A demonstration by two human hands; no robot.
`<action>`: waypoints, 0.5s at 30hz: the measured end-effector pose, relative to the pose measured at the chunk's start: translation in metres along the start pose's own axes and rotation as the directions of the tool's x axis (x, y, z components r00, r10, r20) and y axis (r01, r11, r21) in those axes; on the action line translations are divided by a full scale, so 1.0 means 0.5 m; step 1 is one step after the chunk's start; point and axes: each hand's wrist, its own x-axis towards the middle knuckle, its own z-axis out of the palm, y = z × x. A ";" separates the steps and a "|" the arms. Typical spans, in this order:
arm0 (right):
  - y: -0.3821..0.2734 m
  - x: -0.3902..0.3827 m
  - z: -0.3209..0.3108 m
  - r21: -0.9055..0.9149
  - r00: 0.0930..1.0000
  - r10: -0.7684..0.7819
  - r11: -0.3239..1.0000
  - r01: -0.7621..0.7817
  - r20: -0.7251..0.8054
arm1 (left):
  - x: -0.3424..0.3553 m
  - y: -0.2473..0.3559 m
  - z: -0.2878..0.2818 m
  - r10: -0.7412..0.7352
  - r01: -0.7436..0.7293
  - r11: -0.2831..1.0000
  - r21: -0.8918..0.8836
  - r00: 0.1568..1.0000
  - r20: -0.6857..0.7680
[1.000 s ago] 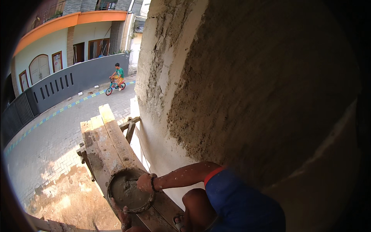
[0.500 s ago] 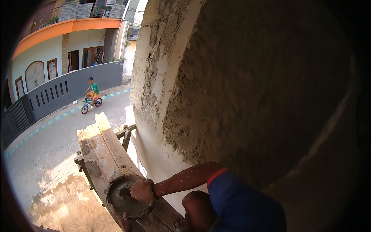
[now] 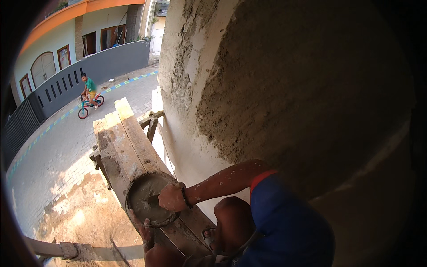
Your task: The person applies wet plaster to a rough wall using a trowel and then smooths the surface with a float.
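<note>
A round, mortar-crusted basin (image 3: pixel 129 205) of wet grey mortar (image 3: pixel 149 187) sits on the wooden planks. My right hand (image 3: pixel 172 197), wearing a dark bracelet, is closed in a fist over it. From that fist a trowel (image 3: pixel 153 201) dips into the mortar; its handle is hidden and its blade partly sunk. Low at the basin's near left side, my left hand (image 3: pixel 144 229) grips the rim, its fingers smeared with mortar. Beside my right arm rises a wall (image 3: pixel 213 129) with rough, damp-looking mortar on it.
The raised plank platform (image 3: pixel 126 133) runs away from me along the wall, with timber supports (image 3: pixel 152 126) beneath. My bent knee and sandalled foot (image 3: pixel 209 236) are on it. Below lies a paved street (image 3: pixel 58 147), where a person (image 3: pixel 90 89) rides a small bicycle (image 3: pixel 83 112) before a grey fence (image 3: pixel 120 58).
The view has tilted down, so the basin and planks appear shifted. The cyclist has ridden leftward along the street. Both my hands stay at the basin, the trowel still in the mortar.
</note>
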 end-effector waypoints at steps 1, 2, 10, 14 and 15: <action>0.000 -0.009 -0.015 0.029 0.998 -0.005 1.000 0.007 -0.061 | -0.002 0.019 0.001 0.008 -0.008 1.000 0.005 1.000 -0.002; -0.005 -0.011 -0.023 0.063 0.997 0.010 0.998 -0.005 -0.083 | -0.002 0.033 -0.003 0.016 -0.016 1.000 0.010 1.000 -0.005; 0.008 0.013 -0.017 -0.016 0.971 0.122 0.993 -0.121 0.207 | 0.002 0.053 -0.003 -0.001 -0.004 0.991 0.135 0.999 0.034; 0.030 0.028 0.121 -0.016 0.965 0.190 0.982 -0.191 0.182 | 0.002 0.051 0.001 0.049 -0.051 0.994 0.091 0.998 0.031; 0.026 0.032 0.116 -0.051 0.963 0.138 0.990 -0.130 0.231 | 0.000 0.045 -0.002 0.045 -0.050 0.992 0.112 0.998 0.043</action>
